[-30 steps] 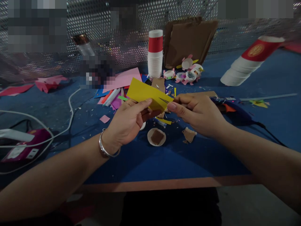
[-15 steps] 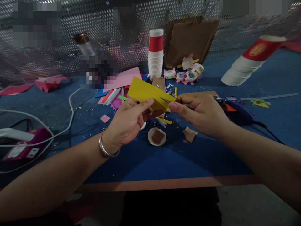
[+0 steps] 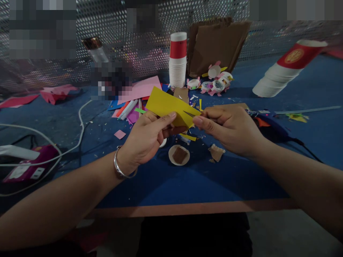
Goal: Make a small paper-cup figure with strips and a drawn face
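Between thumb and fingers, my left hand [image 3: 150,134] pinches a piece of yellow paper [image 3: 167,103], tilted above the table. My right hand [image 3: 227,125] is closed around scissors [image 3: 189,114]; a slim pointed blade lies across the paper's right end, and the handles are hidden in the fingers. Below the paper, a small round white paper piece [image 3: 171,160] with a brown cardboard square [image 3: 179,155] on it rests on the blue table. A torn cardboard scrap [image 3: 216,152] lies right of it.
Paper cups stand in an upright stack [image 3: 177,67] at the back; another stack [image 3: 284,71] leans at right. Small paper figures [image 3: 217,84] sit before a cardboard sheet [image 3: 217,46]. A blue glue gun [image 3: 276,126] is at right. A white cable [image 3: 80,125] and purple power strip [image 3: 32,164] lie left.
Almost nothing differs. The hands, the yellow paper and the scissors hold nearly the same pose, with only a very slight shift to the right in the view.
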Tool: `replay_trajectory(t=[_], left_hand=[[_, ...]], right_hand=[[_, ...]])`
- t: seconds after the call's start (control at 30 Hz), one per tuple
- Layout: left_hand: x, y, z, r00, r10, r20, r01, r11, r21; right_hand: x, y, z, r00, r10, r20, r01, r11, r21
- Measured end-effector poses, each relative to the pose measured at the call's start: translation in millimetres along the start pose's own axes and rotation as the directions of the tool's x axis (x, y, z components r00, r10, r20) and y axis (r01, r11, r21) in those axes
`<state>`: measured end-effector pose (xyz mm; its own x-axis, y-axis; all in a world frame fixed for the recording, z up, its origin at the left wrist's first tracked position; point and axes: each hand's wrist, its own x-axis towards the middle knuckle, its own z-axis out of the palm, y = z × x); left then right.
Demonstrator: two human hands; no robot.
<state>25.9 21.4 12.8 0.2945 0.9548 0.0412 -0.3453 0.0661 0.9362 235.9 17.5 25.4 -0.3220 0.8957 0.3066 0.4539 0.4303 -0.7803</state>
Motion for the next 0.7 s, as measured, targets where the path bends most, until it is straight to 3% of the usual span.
replay_trajectory(t=[0.53,0.7], left_hand=[[-3.3,-0.9,3.5,1.0,-0.017,-0.014,0.016,1.0,-0.016],[-5.4,-4.8,2.0,0.998,-0.038,0.059,0.04,0.999,-0.025]], right_hand=[[-1.9,12.5,1.8,1.0,-0.005,0.029,0.003,0.999,0.055],[-2.3,13.9,4.0,0.998,0.014,0.053,-0.019,0.995,0.098]])
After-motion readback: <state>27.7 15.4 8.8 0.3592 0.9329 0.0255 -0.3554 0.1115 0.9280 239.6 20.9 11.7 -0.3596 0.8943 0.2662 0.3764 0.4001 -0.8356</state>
